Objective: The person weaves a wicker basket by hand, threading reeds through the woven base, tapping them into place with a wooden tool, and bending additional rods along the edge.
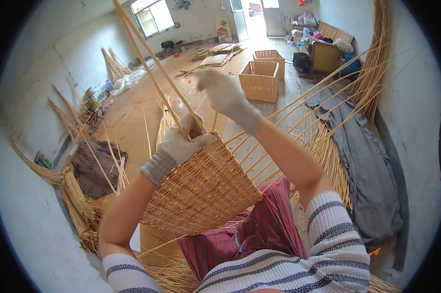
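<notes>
At the woven panel's [205,188] upper edge, the left hand [184,141] grips rim and upright canes [169,80]; the right hand [225,97] hovers, loosely curled, hold unclear

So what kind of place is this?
Probably a basket-weaving workshop: there's a half-woven basket in the person's gloved hands, two finished-looking baskets on the floor, and bundles of long canes against the walls.

Pale walls [49,56], a bright window [152,17], open door [239,19]; perhaps a wooden bench [333,33] by the right wall.
</notes>
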The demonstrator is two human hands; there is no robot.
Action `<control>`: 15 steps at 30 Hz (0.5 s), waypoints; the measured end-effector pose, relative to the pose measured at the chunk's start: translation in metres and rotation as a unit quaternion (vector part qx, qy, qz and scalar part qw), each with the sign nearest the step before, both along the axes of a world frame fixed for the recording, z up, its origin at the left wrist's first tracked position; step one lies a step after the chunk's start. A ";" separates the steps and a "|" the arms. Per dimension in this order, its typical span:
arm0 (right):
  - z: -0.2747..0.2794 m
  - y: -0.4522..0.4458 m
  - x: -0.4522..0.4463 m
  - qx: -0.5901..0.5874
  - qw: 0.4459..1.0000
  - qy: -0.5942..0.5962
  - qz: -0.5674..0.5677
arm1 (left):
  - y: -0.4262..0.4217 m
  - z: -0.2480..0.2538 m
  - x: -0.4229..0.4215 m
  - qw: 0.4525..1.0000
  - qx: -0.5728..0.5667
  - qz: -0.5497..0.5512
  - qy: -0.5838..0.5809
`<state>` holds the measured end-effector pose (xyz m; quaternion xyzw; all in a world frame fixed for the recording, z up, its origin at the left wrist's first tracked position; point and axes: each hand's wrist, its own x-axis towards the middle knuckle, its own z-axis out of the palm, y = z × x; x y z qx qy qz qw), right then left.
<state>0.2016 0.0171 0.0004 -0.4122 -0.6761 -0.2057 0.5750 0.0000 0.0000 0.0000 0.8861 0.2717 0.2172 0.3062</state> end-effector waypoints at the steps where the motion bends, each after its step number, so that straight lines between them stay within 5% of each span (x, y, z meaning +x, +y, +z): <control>1: 0.006 0.013 -0.014 -0.145 0.967 -0.196 -0.075 | -0.006 -0.002 0.000 0.999 -0.005 -0.025 -0.033; 2: 0.008 0.022 -0.021 -0.280 0.871 -0.377 -0.144 | -0.009 -0.002 -0.002 0.997 -0.008 -0.051 -0.064; 3: 0.001 0.036 -0.017 -0.271 0.881 -0.359 -0.147 | -0.013 0.008 0.000 0.997 0.004 -0.055 -0.046; 5: -0.039 0.081 -0.018 -0.301 0.905 -0.286 0.093 | -0.015 0.012 -0.003 0.995 0.026 -0.076 -0.064; 6: 0.020 0.016 -0.029 -0.461 0.865 -0.196 -0.027 | -0.021 0.016 0.001 0.997 -0.024 -0.042 -0.056; 7: 0.037 -0.001 -0.025 -0.452 0.869 -0.202 -0.030 | -0.019 0.019 0.005 0.997 -0.014 -0.040 -0.061; 9: 0.043 -0.025 -0.021 -0.183 0.978 -0.020 -0.102 | -0.019 0.017 0.009 0.998 -0.045 0.008 -0.034; 11: 0.058 -0.050 -0.026 0.035 0.996 0.015 0.081 | -0.015 0.019 0.009 0.999 -0.048 0.020 0.002; 13: 0.089 -0.093 -0.057 -0.073 0.997 -0.005 0.024 | -0.008 0.012 0.006 0.997 -0.053 0.029 0.048; 15: 0.097 -0.094 -0.074 -0.181 0.983 -0.028 -0.025 | 0.002 -0.002 0.002 0.998 0.039 -0.015 -0.055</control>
